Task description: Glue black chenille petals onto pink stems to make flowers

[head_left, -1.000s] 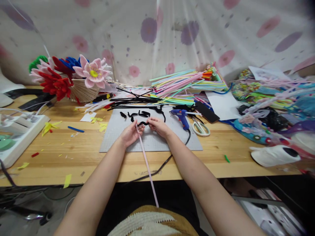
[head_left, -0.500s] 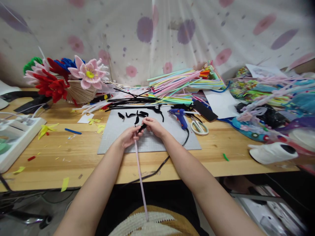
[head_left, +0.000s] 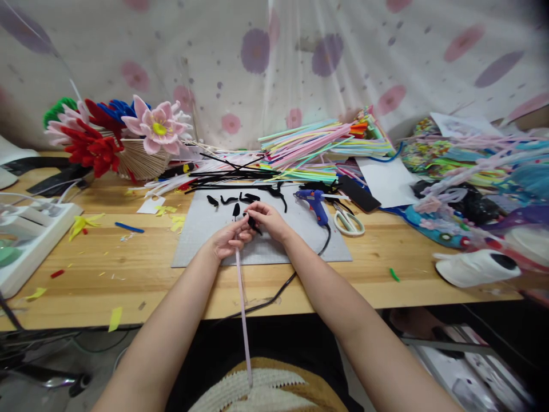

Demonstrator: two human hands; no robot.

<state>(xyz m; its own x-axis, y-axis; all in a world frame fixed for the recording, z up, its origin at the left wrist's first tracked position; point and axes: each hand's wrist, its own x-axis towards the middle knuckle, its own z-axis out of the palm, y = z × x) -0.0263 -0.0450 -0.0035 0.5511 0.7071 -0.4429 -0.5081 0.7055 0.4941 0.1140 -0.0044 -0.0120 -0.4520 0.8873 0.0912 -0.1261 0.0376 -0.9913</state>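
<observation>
My left hand (head_left: 230,239) is closed around a thin pale pink stick (head_left: 242,315), which hangs down toward my lap. A small black fuzzy piece (head_left: 236,210) stands up just above those fingers. In my right hand (head_left: 266,220), fingertips pinch another black fuzzy piece (head_left: 254,225), its end pointing down and right. Both hands nearly touch over the grey mat (head_left: 300,246). Several black shaped pieces (head_left: 229,199) lie on the mat beyond them.
A blue glue gun (head_left: 315,206) with a black cord and white-handled scissors (head_left: 349,222) lie right of my hands. Behind are bundled pipe cleaners (head_left: 309,143). Fuzzy flowers (head_left: 158,129) and a white power strip (head_left: 43,240) are left; a white spool (head_left: 476,268) is right.
The black piece at my right fingertips has turned, its end now pointing down and right instead of down and left. The pink stick's lower end has shifted slightly left.
</observation>
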